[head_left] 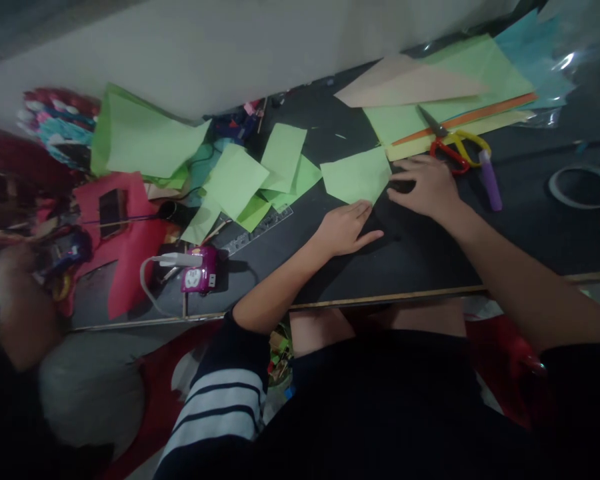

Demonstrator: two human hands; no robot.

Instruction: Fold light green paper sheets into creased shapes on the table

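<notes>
A pale green piece of paper (355, 175) with angled edges lies on the dark table in front of me. My left hand (345, 229) rests with its fingertips on the paper's lower edge, fingers stretched out and thumb apart. At the right corner of the sheet is my right hand (427, 187), open, with a gap between thumb and fingers; whether it touches the paper I cannot tell. Just beyond that hand lie scissors (453, 138) with one red and one yellow handle. A purple capped tube or pen (490, 180) is beside them.
Several green paper pieces (237, 180) and a clear ruler (257, 230) lie left. A purple plug adapter (200, 270) with a white cable sits near the edge. Coloured sheets (485, 67) are stacked behind; a tape roll (584, 187) lies right. Another person's arm (23, 300) is far left.
</notes>
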